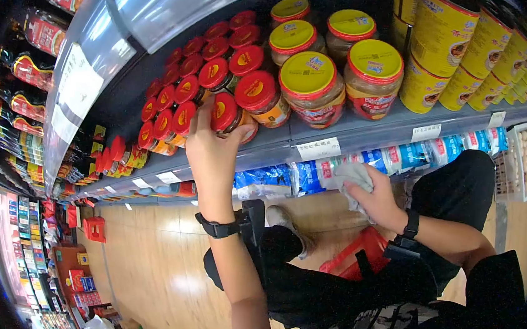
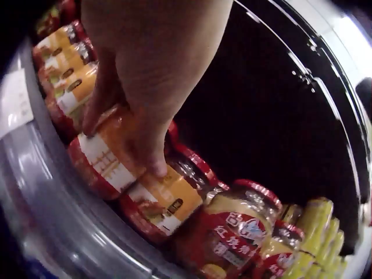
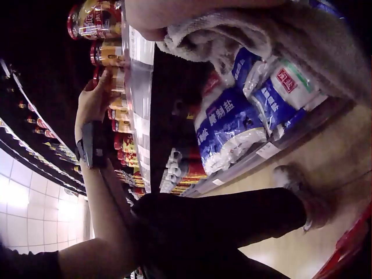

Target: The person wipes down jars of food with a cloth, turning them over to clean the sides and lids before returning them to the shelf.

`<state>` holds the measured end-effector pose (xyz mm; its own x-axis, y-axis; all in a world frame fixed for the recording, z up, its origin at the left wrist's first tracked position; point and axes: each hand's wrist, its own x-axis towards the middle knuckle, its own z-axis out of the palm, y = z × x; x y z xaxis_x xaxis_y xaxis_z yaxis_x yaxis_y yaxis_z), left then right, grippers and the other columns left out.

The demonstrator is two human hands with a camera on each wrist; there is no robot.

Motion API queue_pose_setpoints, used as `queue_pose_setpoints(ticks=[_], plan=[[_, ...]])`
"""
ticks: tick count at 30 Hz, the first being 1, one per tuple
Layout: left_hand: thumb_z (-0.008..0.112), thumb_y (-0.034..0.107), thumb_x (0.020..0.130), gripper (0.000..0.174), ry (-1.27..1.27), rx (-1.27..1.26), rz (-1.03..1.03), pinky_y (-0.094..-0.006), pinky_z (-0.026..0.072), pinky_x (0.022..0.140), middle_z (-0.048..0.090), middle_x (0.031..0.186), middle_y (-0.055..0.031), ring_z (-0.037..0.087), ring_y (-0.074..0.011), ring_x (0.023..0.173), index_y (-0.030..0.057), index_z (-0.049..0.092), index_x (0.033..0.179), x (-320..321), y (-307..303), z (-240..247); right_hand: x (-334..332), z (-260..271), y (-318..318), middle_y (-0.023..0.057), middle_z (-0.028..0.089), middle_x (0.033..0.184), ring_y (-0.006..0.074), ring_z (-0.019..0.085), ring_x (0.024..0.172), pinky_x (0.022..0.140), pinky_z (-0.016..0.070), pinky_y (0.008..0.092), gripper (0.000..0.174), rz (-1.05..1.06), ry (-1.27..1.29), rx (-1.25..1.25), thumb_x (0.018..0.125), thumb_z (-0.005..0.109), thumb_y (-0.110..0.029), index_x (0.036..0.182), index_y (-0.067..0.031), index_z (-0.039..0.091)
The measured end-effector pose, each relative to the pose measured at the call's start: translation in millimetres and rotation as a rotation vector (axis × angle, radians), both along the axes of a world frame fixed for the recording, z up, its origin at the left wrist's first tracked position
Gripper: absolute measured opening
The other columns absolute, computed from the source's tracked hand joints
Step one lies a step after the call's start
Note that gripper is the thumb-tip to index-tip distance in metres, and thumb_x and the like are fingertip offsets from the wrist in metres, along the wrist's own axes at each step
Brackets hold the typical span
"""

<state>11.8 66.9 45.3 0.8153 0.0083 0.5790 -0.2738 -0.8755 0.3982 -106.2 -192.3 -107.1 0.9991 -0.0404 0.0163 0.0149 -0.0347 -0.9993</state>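
At the shelf's front edge, my left hand point(image 1: 211, 147) grips a red-lidded jar point(image 1: 224, 112) between thumb and fingers. The left wrist view shows this jar point(image 2: 106, 160) standing at the shelf lip, its orange and white label partly behind the hand. Right beside it is another red-lidded jar point(image 1: 256, 91), and rows of similar jars reach back from there. Larger yellow-lidded jars point(image 1: 308, 79) stand to the right. My right hand point(image 1: 380, 201) holds a crumpled grey cloth point(image 1: 351, 180) in front of the lower shelf; the right wrist view shows the cloth point(image 3: 226, 38) close up.
Price tags line the shelf edge point(image 1: 366, 139). Yellow cans point(image 1: 441, 36) are stacked at the right. Blue and white salt bags point(image 1: 265, 180) lie on the lower shelf. A white basket point(image 1: 505, 179) of eggs stands far right. A red basket point(image 1: 356, 251) is by my legs.
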Motion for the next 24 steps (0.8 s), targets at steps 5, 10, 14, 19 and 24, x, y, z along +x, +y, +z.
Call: queue_pose_setpoints(ticks=[5, 10, 14, 19, 24], plan=[[0.086, 0.033, 0.065, 0.073, 0.027, 0.269, 0.033, -0.043, 0.0549, 0.079, 0.062, 0.126, -0.0181, 0.068, -0.0354, 0.093, 0.0091, 0.061, 0.129, -4.8, 5.9, 9.4, -0.6, 2.3, 4.5, 0.0114, 0.071, 0.094, 0.0143, 0.066, 0.083, 0.074, 0.0527, 0.0313, 0.028, 0.018, 0.028, 0.018, 0.086, 0.071, -0.014, 0.107, 0.003, 0.064], [0.085, 0.027, 0.067, 0.07, 0.036, 0.202, 0.043, -0.0408, 0.055, 0.079, 0.06, 0.13, -0.0186, 0.068, -0.0333, 0.09, 0.01, 0.061, 0.13, -2.2, 2.3, 7.0, -1.6, -0.7, 9.1, 0.0089, 0.07, 0.091, 0.0115, 0.064, 0.082, 0.072, 0.0524, 0.0301, 0.028, 0.02, 0.06, 0.022, 0.086, 0.071, -0.013, 0.108, 0.0024, 0.064], [0.083, 0.027, 0.069, 0.067, 0.017, 0.192, 0.007, -0.0409, 0.0558, 0.074, 0.056, 0.135, -0.0189, 0.07, -0.0327, 0.08, 0.0104, 0.06, 0.13, -0.2, 3.8, 7.1, -1.5, -3.2, 11.2, 0.0088, 0.07, 0.091, 0.0113, 0.064, 0.081, 0.072, 0.0521, 0.0299, 0.028, 0.028, 0.032, 0.016, 0.086, 0.071, -0.014, 0.108, 0.0023, 0.064], [0.079, 0.021, 0.078, 0.056, -0.049, 0.029, -0.05, -0.0387, 0.0547, 0.078, 0.061, 0.128, -0.021, 0.07, -0.0328, 0.09, 0.006, 0.061, 0.129, 1.2, 10.9, 22.8, -1.2, 14.8, 13.9, 0.011, 0.07, 0.09, 0.0133, 0.064, 0.082, 0.073, 0.0522, 0.0314, 0.027, 0.061, 0.019, 0.073, 0.087, 0.072, -0.016, 0.105, 0.0022, 0.064], [0.069, 0.042, 0.087, 0.062, 0.284, 0.273, 0.04, -0.0427, 0.0478, 0.095, 0.062, 0.123, -0.0277, 0.061, -0.0386, 0.116, 0.0012, 0.057, 0.132, 47.5, 9.7, 79.6, -7.8, 32.9, 9.8, 0.0049, 0.07, 0.097, 0.0085, 0.062, 0.085, 0.072, 0.052, 0.0263, 0.028, 0.137, -0.041, 0.041, 0.089, 0.07, -0.014, 0.112, 0.0012, 0.064]])
